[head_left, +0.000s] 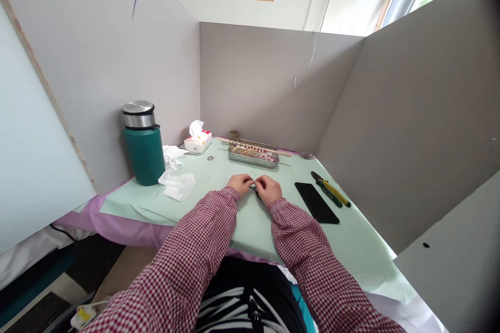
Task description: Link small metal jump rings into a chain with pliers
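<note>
My left hand and my right hand meet over the middle of the table, thumbs and fingertips pinched close together. Whatever sits between the fingertips is too small to make out. A thin dark thing shows just under my right fingers; its kind is unclear. Beyond the hands stands a metal tray holding many small beads in gold, red and white. Across the tray lies a thin wooden stick with small pieces along it.
A black phone and pliers with green and yellow handles lie to the right. On the left are a green thermos, crumpled tissues and a tissue pack. A tape roll stands behind the tray. Grey partitions enclose the table.
</note>
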### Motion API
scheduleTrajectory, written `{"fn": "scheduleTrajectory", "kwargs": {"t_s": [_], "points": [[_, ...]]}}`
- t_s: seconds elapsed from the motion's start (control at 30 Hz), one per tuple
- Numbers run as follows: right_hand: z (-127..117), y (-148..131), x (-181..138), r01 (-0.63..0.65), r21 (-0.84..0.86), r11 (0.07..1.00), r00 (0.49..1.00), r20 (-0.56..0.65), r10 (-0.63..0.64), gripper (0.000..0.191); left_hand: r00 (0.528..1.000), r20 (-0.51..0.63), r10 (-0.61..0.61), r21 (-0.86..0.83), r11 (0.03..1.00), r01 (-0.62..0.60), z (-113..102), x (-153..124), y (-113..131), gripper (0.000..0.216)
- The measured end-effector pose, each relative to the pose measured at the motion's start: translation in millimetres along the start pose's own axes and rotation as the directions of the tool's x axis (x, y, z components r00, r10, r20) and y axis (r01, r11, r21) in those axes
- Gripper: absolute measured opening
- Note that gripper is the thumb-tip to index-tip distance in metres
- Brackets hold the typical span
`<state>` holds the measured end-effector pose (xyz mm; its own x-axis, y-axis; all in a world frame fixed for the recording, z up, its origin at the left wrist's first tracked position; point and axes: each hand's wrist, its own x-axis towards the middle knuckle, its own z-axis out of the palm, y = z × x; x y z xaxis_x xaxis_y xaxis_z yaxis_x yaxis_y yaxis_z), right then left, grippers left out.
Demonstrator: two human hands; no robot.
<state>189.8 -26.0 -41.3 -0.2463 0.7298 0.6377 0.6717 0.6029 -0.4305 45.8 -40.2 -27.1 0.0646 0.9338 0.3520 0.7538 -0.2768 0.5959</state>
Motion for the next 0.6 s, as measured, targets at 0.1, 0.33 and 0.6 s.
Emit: {"fn": "scheduleTrajectory", "kwargs": {"t_s": [0.1,0.33,0.6], "points": [[-0.6,-1.0,0.0,-0.026,-0.013,1.0,1.0,0.001,0.026,0.017,1.0,-0.022,-0.006,-0.029,1.0,0.005,0.5,0.0,-1.3,0.024],[0.0,-0.2,0.7,-0.065,-0.018,0.998,0.998,0.015,0.065,0.016,0.999,-0.028,0.016,-0.005,1.0,-0.017,0.9,1.9,-3.8,0.019],[1.0,1.5,1.4,-0.057,0.027,0.998,0.998,-0.005,0.057,0.016,1.0,-0.011,0.019,0.017,1.0,-0.019,1.4,2.3,-3.9,0.022]]}}
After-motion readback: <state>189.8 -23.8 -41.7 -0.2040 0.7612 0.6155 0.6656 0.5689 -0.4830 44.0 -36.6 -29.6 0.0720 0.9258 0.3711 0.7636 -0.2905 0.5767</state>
